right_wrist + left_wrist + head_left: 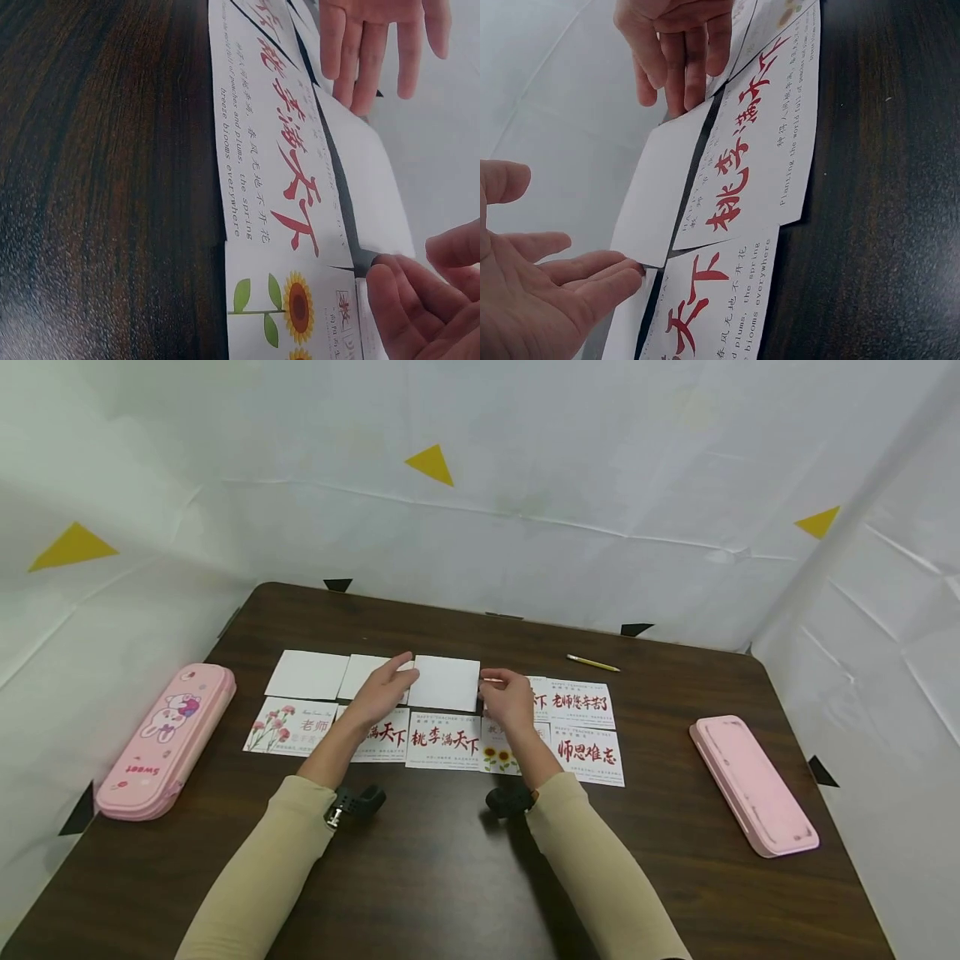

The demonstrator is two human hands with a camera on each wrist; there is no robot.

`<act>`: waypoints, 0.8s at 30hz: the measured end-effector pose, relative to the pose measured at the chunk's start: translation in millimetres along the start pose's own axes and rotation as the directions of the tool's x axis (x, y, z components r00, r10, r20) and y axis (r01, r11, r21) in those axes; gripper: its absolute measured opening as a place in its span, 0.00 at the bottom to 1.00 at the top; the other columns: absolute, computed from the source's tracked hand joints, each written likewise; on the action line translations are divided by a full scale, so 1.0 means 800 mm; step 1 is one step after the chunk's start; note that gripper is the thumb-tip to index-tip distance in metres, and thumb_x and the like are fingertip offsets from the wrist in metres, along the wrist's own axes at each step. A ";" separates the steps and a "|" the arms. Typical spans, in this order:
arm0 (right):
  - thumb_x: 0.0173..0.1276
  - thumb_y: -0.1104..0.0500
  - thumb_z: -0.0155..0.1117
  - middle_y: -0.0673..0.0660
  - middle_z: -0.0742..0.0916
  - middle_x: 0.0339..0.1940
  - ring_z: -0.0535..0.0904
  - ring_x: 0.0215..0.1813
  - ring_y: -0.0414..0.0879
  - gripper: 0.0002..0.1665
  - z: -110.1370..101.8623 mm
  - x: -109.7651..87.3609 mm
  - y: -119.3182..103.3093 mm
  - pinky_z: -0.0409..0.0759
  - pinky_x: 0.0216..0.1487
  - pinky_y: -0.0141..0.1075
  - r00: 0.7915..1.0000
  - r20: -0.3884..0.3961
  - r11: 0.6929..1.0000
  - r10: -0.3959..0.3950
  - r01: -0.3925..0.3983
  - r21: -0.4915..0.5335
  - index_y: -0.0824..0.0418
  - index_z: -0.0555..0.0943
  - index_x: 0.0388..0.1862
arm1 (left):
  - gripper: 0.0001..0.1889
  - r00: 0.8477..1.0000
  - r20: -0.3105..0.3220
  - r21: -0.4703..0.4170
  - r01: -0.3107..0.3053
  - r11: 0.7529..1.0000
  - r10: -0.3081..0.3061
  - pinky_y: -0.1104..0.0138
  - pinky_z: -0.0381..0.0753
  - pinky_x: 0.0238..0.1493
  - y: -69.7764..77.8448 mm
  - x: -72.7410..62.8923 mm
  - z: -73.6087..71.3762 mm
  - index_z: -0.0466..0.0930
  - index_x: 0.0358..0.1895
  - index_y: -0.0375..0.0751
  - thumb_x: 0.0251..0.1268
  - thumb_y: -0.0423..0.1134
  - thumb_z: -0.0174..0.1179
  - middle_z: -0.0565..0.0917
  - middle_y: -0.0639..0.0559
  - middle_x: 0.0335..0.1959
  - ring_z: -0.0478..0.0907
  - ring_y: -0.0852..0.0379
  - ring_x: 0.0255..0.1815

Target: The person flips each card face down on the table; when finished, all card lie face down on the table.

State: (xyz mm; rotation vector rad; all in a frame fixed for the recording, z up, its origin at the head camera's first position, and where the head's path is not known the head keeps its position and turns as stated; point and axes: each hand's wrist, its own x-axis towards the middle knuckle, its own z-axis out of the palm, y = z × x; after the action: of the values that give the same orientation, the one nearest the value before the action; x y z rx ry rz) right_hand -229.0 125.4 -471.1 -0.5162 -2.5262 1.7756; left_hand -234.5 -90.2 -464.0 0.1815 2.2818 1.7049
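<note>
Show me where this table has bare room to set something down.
Bare wood lies between the cards and right pink case, and in front, between the sleeves. A narrower patch separates the cards from the left pink case. Crowded: both rows of cards, around the left hand and right hand.

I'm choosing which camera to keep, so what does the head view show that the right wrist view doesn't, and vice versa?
Only the head view shows the left pink case, the right pink case and the pencil. Only the right wrist view legibly shows the English line "breeze blooms everywhere". Both show the left hand, the right hand, the white card between them, and the sunflower card.
</note>
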 end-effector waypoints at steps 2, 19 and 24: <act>0.68 0.62 0.61 0.60 0.89 0.42 0.85 0.40 0.50 0.16 0.000 0.000 -0.001 0.78 0.23 0.28 1.000 0.004 1.000 0.002 -0.002 -0.015 0.62 0.84 0.53 | 0.32 1.000 0.004 0.003 -0.010 1.000 0.010 0.50 0.59 0.72 -0.001 0.001 0.000 0.53 0.78 0.44 0.77 0.50 0.45 0.63 0.38 0.73 0.62 0.41 0.73; 0.70 0.60 0.62 0.59 0.89 0.42 0.84 0.43 0.47 0.15 0.000 0.000 0.002 0.81 0.28 0.31 0.999 0.043 0.999 0.033 -0.032 -0.025 0.61 0.85 0.53 | 0.32 1.000 0.021 0.034 -0.011 0.999 0.011 0.48 0.54 0.73 -0.006 -0.001 0.000 0.52 0.78 0.43 0.77 0.51 0.45 0.61 0.38 0.74 0.57 0.41 0.75; 0.71 0.60 0.62 0.60 0.88 0.45 0.84 0.47 0.50 0.15 -0.005 -0.001 0.002 0.84 0.34 0.35 0.997 0.073 0.999 0.033 -0.034 0.019 0.62 0.84 0.54 | 0.31 1.000 0.012 0.027 -0.005 1.000 0.005 0.49 0.54 0.73 -0.005 -0.001 0.000 0.54 0.78 0.44 0.77 0.50 0.45 0.63 0.39 0.74 0.57 0.42 0.75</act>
State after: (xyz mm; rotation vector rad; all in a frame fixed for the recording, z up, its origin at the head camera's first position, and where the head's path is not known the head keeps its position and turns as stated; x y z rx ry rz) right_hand -227.0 129.1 -471.1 -0.5054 -2.5584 1.8628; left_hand -233.2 -91.7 -468.0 0.2027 2.2986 1.6723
